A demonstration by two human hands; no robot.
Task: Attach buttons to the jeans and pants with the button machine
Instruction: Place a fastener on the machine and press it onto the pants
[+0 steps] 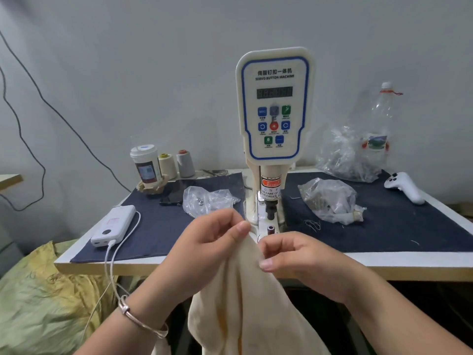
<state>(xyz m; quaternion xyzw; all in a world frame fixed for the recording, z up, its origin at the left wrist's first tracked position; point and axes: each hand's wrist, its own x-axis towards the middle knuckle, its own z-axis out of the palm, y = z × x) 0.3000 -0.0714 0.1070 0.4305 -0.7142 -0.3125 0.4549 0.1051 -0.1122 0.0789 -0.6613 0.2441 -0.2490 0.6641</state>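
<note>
A: Left hand [215, 239] pinching the cream pants [245, 303] at the top edge; right hand [289, 254] pinching the same edge just beside. Rest of cloth hanging below the surface [409, 260].

B: Next, probably: pull taut, lay flat over the lower die [270, 229], square under the punch [269, 210] of the machine [273, 106]. Fingertips well clear, as per the warning label.

A: Containers?

B: Left bag [207, 201]: a few small metal bits, likely buttons. Right bag [330, 201]: contents unclear. Far bag [345, 155]: hard to tell. Bottle [381, 119] seemingly empty. Cup [146, 162] lidded, contents hidden.
</note>
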